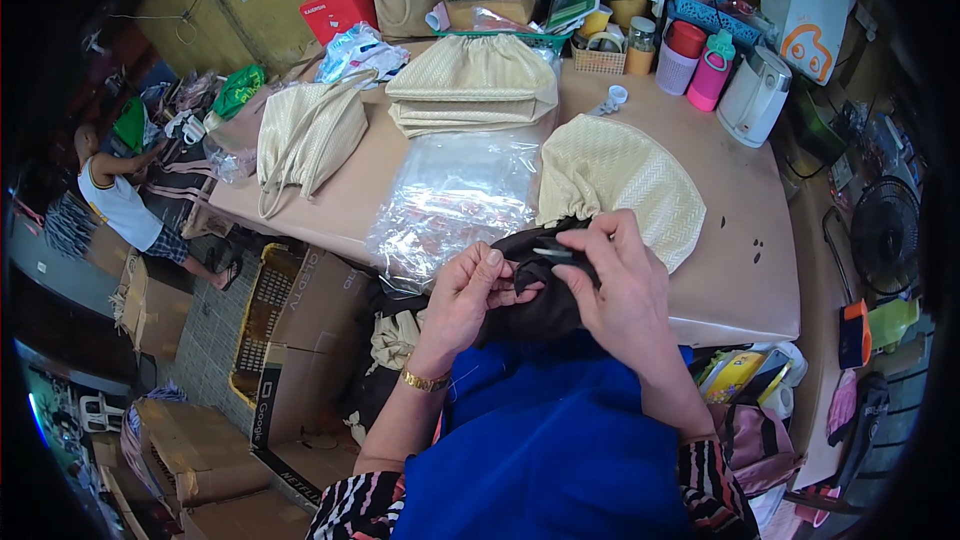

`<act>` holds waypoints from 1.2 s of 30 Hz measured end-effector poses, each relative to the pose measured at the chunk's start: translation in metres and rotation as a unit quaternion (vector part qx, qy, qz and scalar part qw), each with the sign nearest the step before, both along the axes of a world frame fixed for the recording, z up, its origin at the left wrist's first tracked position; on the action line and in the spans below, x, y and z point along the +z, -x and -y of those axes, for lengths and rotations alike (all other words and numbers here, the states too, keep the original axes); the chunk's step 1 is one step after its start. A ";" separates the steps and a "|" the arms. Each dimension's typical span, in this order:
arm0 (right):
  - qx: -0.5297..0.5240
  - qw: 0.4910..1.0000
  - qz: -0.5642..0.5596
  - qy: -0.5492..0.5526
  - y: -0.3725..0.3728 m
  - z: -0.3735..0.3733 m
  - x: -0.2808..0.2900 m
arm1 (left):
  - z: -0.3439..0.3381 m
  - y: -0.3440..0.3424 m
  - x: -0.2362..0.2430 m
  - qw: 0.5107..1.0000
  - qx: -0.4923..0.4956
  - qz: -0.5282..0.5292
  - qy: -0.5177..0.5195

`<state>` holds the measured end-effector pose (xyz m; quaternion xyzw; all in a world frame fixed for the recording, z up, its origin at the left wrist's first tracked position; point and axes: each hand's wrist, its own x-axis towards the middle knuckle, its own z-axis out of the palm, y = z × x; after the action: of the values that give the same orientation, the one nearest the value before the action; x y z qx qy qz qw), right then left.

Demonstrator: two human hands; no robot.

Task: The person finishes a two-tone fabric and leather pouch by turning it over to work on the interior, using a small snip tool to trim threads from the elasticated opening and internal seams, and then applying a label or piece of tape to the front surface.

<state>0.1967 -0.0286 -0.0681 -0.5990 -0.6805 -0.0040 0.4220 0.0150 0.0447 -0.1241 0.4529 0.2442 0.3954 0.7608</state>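
A cream woven drawstring bag lies at the table's near edge, with black cloth, apparently its lining, hanging toward my lap. My left hand pinches a fold of this black cloth between thumb and fingers. In my right hand is a small pair of thread snips, its metal blades pointing left at the pinched fold. Whether the blades touch the cloth I cannot tell. Beyond my hands lie clear plastic bags, a stack of cream drawstring bags and another cream bag with cords.
A white electric kettle, a pink bottle and jars line the table's back right. Cardboard boxes and a yellow crate stand on the floor at left. A co-worker is at the far left. A black fan stands right.
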 end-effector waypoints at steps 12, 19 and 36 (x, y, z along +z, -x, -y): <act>0.013 0.995 0.099 -0.025 0.013 0.000 0.005 | 0.008 -0.008 0.006 0.989 0.051 -0.097 -0.104; 0.014 0.999 0.048 -0.019 0.015 0.006 0.008 | 0.007 -0.006 0.006 0.989 0.066 -0.092 -0.096; -0.345 0.931 -0.080 -0.091 -0.221 -0.048 -0.103 | 0.029 0.093 -0.027 0.888 0.106 -0.396 -0.208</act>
<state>0.4179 0.0189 -0.1709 -0.7540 -0.3927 -0.1633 0.5006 -0.0781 0.0156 -0.1512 0.6914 0.4838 0.3036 0.4425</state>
